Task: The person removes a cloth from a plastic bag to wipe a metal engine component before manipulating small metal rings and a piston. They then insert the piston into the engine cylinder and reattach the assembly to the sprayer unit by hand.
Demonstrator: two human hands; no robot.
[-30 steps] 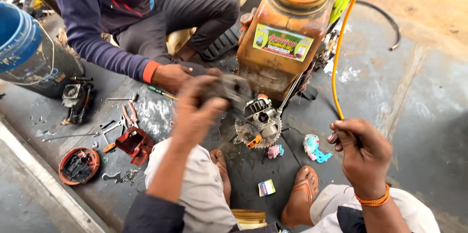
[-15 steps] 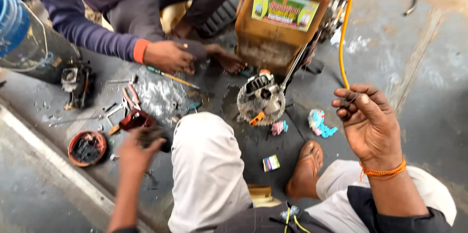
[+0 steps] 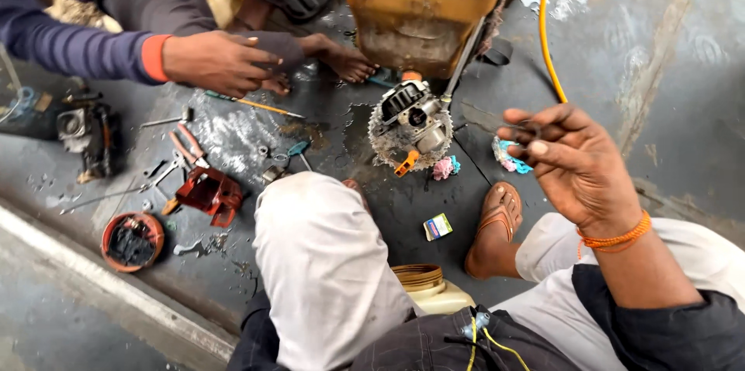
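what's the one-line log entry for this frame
right hand: raised, pinching small dark ring | left hand: out of view | small engine: on floor by orange tank | other person's hand: near tools

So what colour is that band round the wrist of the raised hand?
Orange: the band sits on the right hand's wrist, seen best in the head view.

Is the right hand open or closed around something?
Partly closed. The right hand pinches a small dark ring between thumb and fingertips; the other fingers stay loosely curled.
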